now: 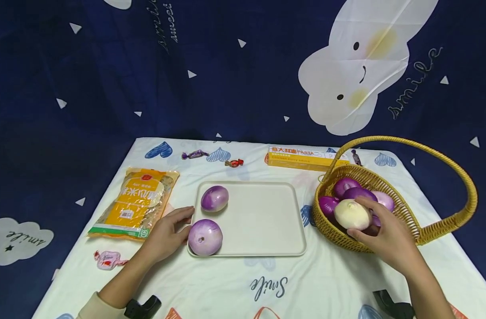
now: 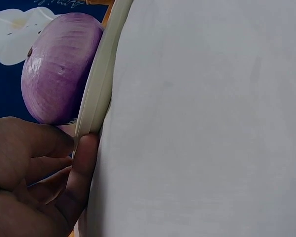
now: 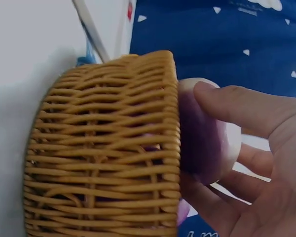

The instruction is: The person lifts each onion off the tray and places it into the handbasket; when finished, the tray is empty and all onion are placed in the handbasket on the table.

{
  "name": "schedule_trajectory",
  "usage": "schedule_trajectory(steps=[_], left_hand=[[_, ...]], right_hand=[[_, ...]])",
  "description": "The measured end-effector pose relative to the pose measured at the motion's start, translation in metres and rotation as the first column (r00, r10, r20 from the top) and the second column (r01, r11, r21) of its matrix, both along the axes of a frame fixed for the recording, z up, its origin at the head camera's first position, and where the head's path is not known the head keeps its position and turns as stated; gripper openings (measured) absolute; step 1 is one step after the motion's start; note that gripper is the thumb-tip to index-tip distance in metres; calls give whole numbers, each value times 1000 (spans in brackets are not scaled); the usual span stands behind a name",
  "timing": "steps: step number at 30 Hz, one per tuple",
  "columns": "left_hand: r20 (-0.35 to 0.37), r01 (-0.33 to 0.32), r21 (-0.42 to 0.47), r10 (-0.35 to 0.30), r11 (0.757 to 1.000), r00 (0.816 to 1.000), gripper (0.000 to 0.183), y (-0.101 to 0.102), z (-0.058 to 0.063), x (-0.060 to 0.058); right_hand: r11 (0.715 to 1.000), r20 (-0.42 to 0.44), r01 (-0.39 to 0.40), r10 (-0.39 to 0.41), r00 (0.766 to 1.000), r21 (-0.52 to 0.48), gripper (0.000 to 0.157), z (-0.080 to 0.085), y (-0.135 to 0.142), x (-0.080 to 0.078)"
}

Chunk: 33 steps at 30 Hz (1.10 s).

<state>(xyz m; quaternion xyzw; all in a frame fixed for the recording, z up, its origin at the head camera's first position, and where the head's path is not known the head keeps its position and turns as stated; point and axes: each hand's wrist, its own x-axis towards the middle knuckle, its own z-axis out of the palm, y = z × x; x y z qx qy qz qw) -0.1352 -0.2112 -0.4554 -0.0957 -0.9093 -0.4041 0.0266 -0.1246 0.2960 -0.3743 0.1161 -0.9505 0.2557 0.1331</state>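
Observation:
My left hand (image 1: 168,235) is at the left edge of a shallow cream tray (image 1: 263,221); its thumb and fingers pinch the rim (image 2: 96,98). Two purple onions lie at the tray's left side: a smaller onion (image 1: 214,198) behind and a rounder onion (image 1: 205,238) in front, close to the left thumb. On the right, my right hand (image 1: 390,235) grips a pale-topped onion (image 1: 352,214), purple lower down in the right wrist view (image 3: 202,133). This onion is at the mouth of a wicker basket (image 1: 342,241), over several purple onions (image 1: 358,193). The basket wall hides most of those in the right wrist view.
A bag of grain (image 1: 133,204) lies left of the tray. Behind it are a purple candy (image 1: 195,154), a red candy (image 1: 234,163) and a yellow pasta box (image 1: 302,159). A pink candy (image 1: 109,260) lies front left. The basket's tall handle (image 1: 468,190) leans right.

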Motion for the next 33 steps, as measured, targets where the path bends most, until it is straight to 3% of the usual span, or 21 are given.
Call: schedule_trajectory(steps=[12,20,24,28,31,33], left_hand=[[-1,1,11,-1,1000,1000,47,0,-2,1],[0,13,31,-13,999,1000,47,-2,-2,0],[10,9,34,-9,999,1000,47,-1,-2,0],[17,7,35,-8,999,1000,48,-1,-1,0],[14,9,32,-10,999,1000,48,-1,-1,0],[13,9,36,-10,999,1000,48,-1,-1,0]], right_hand=[[999,65,-39,37,997,30,80,-7,1,3],[998,-1,-47,47,999,49,70,13,-12,0],[995,-23,-100,100,995,1,67,28,-37,-9],[977,-32,-211,211,977,-3,63,31,-79,-23],[945,-10,-327,327,945,16,62,25,-118,-39],[909,14,-418,418,908,-13,61,16,-144,-52]])
